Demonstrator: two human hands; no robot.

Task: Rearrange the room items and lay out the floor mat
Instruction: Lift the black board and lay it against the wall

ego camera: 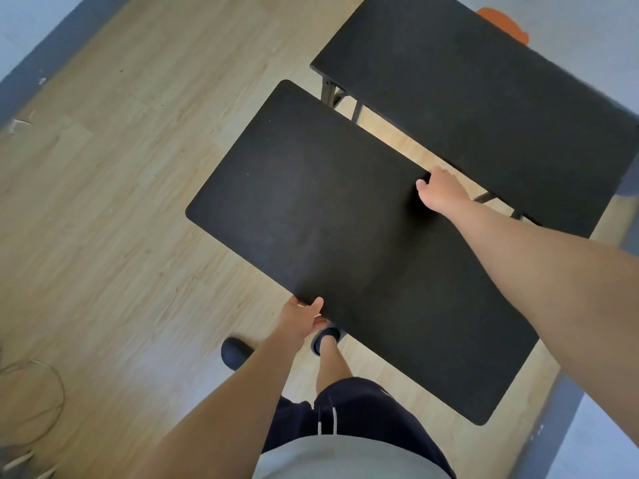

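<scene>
My left hand (304,314) and right hand (439,190) grip opposite edges of the black mat (328,243), mid-frame above the wooden floor (121,202).

A flat black floor mat (332,243) with rounded corners is held level above the wooden floor.

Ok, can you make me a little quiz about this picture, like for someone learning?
1. True or false: both hands grip the black board.
2. Which hand holds the board's far edge, next to the black table? A) left hand B) right hand
3. Fill in: the floor is made of light ____.

Key: 1 true. 2 B. 3 wood.
</scene>
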